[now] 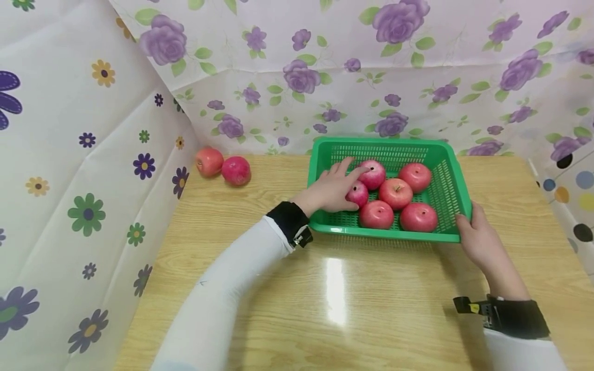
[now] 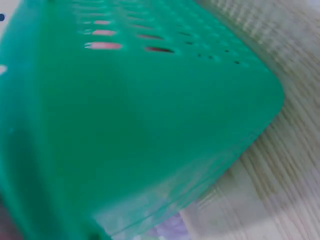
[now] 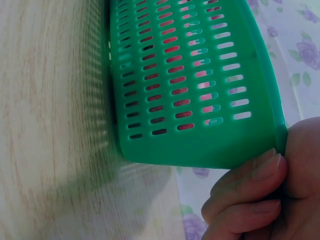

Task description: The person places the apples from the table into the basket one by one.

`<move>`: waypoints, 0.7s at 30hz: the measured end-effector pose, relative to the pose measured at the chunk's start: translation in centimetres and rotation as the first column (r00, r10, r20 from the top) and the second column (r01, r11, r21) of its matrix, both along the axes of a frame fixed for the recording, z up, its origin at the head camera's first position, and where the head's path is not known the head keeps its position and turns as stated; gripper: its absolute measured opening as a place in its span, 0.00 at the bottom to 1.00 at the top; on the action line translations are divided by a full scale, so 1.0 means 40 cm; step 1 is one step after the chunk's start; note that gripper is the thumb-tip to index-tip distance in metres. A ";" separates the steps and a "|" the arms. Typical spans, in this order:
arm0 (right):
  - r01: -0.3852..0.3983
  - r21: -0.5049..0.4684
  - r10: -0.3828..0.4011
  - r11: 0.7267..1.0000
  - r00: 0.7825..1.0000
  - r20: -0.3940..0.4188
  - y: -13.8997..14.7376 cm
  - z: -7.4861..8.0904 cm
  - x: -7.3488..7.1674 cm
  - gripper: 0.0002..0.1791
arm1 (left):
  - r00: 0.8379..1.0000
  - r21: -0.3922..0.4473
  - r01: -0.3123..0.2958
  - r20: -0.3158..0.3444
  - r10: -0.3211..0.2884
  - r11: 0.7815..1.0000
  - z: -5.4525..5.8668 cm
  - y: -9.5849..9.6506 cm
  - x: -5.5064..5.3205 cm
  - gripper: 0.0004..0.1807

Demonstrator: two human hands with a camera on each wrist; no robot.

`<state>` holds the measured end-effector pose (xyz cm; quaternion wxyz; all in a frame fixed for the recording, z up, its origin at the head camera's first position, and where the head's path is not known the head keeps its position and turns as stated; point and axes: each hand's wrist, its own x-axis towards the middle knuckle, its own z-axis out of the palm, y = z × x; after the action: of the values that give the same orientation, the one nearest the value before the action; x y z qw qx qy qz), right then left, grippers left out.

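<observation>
A green plastic basket [image 1: 385, 234] with slotted walls holds several red fruits. Over its left end my left hand [image 1: 331, 190] reaches in, fingers spread beside a dark pink pomegranate [image 1: 357, 195]. The thumb lies by that fruit's near side, and the index finger stretches to a second pomegranate [image 1: 373, 174]. Apples [image 1: 396, 194] fill the middle and right of the basket. My right hand [image 1: 480, 237] grips the near right corner of the rim, thumb on top; its curled fingers [image 3: 245, 180] show in the right wrist view. The left wrist view shows basket wall [image 2: 150, 120], with the fingers hidden.
Outside the basket, an apple [image 1: 210, 162] and a pomegranate [image 1: 236, 170] sit side by side at the table's back left. Flower-patterned sheets [image 1: 301, 77] hang behind and left of the wooden table [image 1: 278, 330].
</observation>
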<state>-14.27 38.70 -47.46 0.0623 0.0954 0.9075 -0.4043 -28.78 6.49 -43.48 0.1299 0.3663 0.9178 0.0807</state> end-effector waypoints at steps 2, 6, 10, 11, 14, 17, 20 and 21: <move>0.000 0.000 0.000 1.000 1.000 0.003 0.000 0.000 0.000 0.39 | 1.000 0.037 -0.008 -0.005 0.008 0.999 0.003 -0.012 -0.004 0.51; 0.003 0.003 -0.003 1.000 1.000 0.007 0.003 -0.003 0.000 0.39 | 1.000 0.106 -0.018 0.000 0.018 0.994 0.016 -0.038 -0.010 0.50; -0.003 0.004 0.003 1.000 1.000 0.004 0.002 -0.002 -0.001 0.39 | 1.000 0.177 -0.022 0.000 0.022 0.984 0.029 -0.069 -0.009 0.48; -0.004 0.004 0.004 1.000 1.000 0.004 0.002 -0.001 -0.001 0.39 | 1.000 0.199 -0.021 0.000 0.021 0.980 0.029 -0.076 -0.009 0.48; -0.002 0.016 0.002 1.000 1.000 -0.003 0.001 -0.001 0.001 0.39 | 1.000 0.273 -0.013 0.003 0.013 0.962 0.032 -0.094 -0.007 0.47; 0.002 0.023 -0.002 1.000 1.000 -0.001 0.002 -0.001 0.002 0.39 | 1.000 0.342 -0.009 -0.005 0.011 0.939 0.030 -0.112 -0.006 0.46; 0.003 0.024 -0.003 1.000 1.000 0.003 0.002 -0.001 0.001 0.39 | 0.999 0.408 -0.015 -0.022 0.026 0.913 0.022 -0.134 -0.004 0.45; 0.003 0.023 -0.003 1.000 1.000 0.003 0.002 -0.001 0.001 0.39 | 0.999 0.430 -0.017 -0.029 0.033 0.903 0.019 -0.142 -0.003 0.45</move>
<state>-14.21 38.76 -47.52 0.0619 0.0979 0.9118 -0.3939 -28.91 0.79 -42.72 0.0288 0.3756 0.8842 0.2761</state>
